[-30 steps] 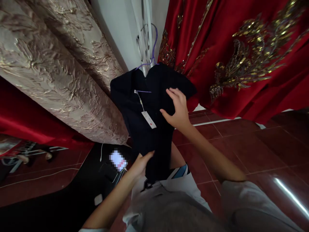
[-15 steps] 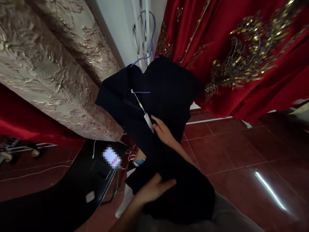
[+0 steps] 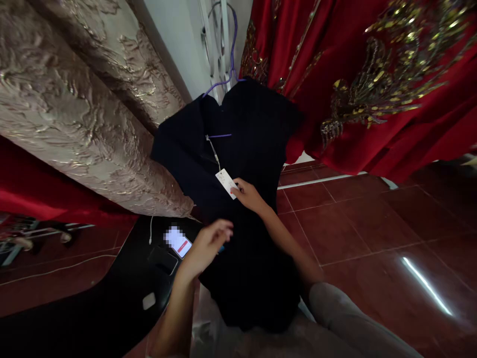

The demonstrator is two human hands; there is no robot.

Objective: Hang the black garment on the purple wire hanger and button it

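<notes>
A dark navy garment (image 3: 253, 149) hangs from a purple hanger (image 3: 234, 54), its lower end lying over my lap. A white hang tag (image 3: 225, 182) dangles on a thin string from a short purple bar at the garment's front. My right hand (image 3: 246, 193) pinches the tag's lower corner between thumb and fingers. Over the left side of the cloth hovers my left hand (image 3: 206, 243), fingers loosely bent and apart, with nothing in it. Whether it touches the fabric I cannot tell.
To the left, a black table (image 3: 93, 298) carries a lit phone (image 3: 182, 246), a dark phone (image 3: 163, 259) and a small white case (image 3: 148, 301). Beige textured fabric (image 3: 93, 114) hangs above it. Red sequined fabric (image 3: 298, 64) hangs at right over the tiled floor (image 3: 357, 228).
My right hand has closed on the tag, which now faces me more flatly. My left hand has risen from the lower cloth towards the tag.
</notes>
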